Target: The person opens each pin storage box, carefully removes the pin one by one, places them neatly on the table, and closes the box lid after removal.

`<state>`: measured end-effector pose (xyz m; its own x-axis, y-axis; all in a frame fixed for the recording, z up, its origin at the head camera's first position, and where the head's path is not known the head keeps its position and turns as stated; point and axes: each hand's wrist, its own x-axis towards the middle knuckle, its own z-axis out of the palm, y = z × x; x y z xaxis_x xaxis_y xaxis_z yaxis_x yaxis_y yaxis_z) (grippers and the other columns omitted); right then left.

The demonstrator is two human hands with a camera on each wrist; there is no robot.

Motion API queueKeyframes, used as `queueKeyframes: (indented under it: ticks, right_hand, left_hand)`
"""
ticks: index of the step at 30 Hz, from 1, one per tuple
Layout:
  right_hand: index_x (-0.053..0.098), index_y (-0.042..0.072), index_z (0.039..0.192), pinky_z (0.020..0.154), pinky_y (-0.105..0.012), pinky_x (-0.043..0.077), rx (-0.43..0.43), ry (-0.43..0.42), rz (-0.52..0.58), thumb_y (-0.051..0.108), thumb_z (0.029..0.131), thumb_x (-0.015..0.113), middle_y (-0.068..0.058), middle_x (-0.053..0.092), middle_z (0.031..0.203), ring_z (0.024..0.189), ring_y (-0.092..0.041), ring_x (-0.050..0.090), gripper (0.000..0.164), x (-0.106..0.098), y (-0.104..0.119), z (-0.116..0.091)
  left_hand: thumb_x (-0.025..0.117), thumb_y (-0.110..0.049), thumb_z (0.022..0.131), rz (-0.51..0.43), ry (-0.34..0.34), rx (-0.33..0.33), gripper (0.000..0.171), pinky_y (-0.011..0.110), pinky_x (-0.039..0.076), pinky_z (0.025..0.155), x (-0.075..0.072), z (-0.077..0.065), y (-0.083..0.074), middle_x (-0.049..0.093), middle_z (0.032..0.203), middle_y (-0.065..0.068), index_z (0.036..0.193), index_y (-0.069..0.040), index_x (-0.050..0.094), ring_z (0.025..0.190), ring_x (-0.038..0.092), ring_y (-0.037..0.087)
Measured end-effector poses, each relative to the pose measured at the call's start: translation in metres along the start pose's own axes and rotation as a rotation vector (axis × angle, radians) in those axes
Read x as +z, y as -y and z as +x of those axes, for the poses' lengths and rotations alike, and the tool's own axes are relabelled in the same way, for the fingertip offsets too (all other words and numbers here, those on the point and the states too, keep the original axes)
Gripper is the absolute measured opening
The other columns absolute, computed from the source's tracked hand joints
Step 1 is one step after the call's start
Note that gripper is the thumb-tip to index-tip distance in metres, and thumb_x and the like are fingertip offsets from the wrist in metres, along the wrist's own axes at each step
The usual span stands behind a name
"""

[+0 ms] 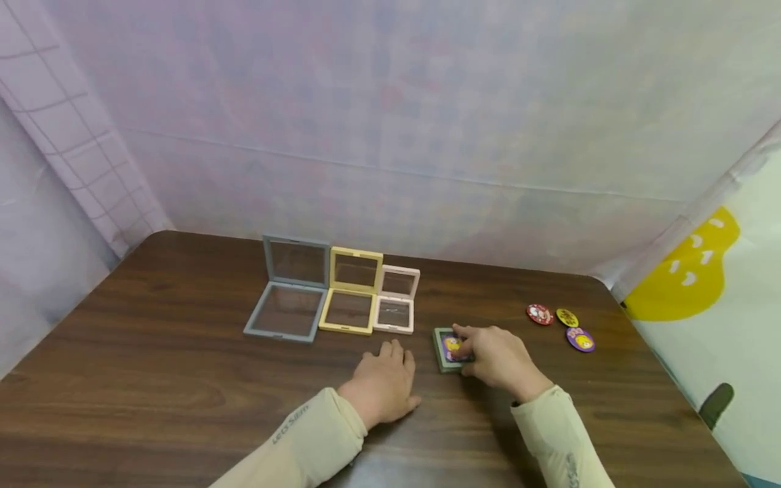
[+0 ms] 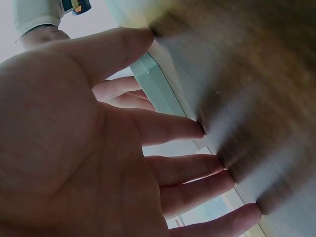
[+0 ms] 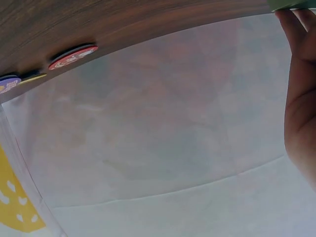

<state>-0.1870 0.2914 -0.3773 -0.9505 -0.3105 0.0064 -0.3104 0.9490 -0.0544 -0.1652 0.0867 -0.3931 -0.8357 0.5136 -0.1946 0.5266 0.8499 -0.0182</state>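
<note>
A small green display frame [image 1: 447, 366], closed, lies on the table with a purple-and-yellow picture badge [image 1: 450, 344] showing in its window. My right hand [image 1: 500, 356] grips this frame from its right side, thumb at the near edge and a finger at the far edge. The hand covers the frame's right part. In the right wrist view only a green corner [image 3: 296, 4] shows at the fingertips. To the left of the frame, my left hand [image 1: 384, 383] rests with spread fingers [image 2: 173, 126], their tips on the tabletop, holding nothing.
Three frames stand opened behind my hands: a large blue-grey one [image 1: 261, 318], a yellow one [image 1: 326, 318] and a small pale pink one [image 1: 410, 318]. At right lie a red badge [image 1: 539, 314], a yellow badge [image 1: 567, 318] and a purple badge [image 1: 580, 339]. A cloth wall borders the table's back.
</note>
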Motion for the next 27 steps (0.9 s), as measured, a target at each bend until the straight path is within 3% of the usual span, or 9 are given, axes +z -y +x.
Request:
queueKeyframes:
  ticks: [8,15,19,23,27]
  right_hand:
    - [0.075,0.031,0.075,0.079,-0.043,0.052,0.001,-0.013,0.031,0.033,0.064,0.084,0.006,0.062,0.131,0.107,-0.026,0.066,0.015,-0.0018,-0.0071,-0.0006]
    - [0.059,0.030,0.063,0.058,-0.031,0.043,-0.018,-0.036,0.069,0.026,0.064,0.085,0.002,0.063,0.129,0.086,-0.021,0.068,0.027,0.0003,-0.0054,-0.0005]
    - [0.058,0.029,0.065,0.056,-0.029,0.042,-0.021,-0.044,0.072,0.023,0.063,0.086,0.002,0.063,0.129,0.085,-0.021,0.068,0.029,0.0006,-0.0043,0.0000]
    - [0.060,0.027,0.065,0.067,-0.036,0.050,-0.079,-0.016,0.087,0.014,0.065,0.083,-0.003,0.062,0.131,0.101,-0.028,0.068,0.027,0.0017,-0.0067,0.0005]
    - [0.058,0.023,0.063,0.087,-0.046,0.051,-0.220,0.004,0.151,-0.001,0.064,0.077,-0.011,0.060,0.132,0.118,-0.034,0.059,0.030,0.0037,-0.0102,0.0005]
  left_hand:
    - [0.052,-0.061,0.087,0.008,-0.018,0.009,0.077,0.047,0.045,0.099,-0.0008,0.0009,-0.0008,0.039,0.149,0.017,0.144,-0.010,0.040,0.137,0.038,0.030]
    - [0.054,-0.060,0.087,-0.018,-0.010,0.008,0.077,0.049,0.044,0.101,-0.0036,-0.0010,-0.0004,0.039,0.149,0.017,0.144,-0.010,0.040,0.137,0.037,0.030]
    - [0.054,-0.059,0.087,-0.025,-0.014,0.011,0.077,0.049,0.044,0.101,-0.0038,-0.0010,0.0007,0.039,0.149,0.017,0.144,-0.010,0.040,0.137,0.038,0.030]
    - [0.055,-0.059,0.087,-0.022,-0.027,0.016,0.076,0.048,0.045,0.100,-0.0028,-0.0008,0.0013,0.041,0.147,0.017,0.143,-0.009,0.042,0.135,0.040,0.030]
    - [0.055,-0.059,0.086,-0.023,-0.029,0.020,0.076,0.048,0.045,0.099,-0.0017,-0.0008,0.0010,0.042,0.146,0.018,0.142,-0.009,0.043,0.135,0.041,0.030]
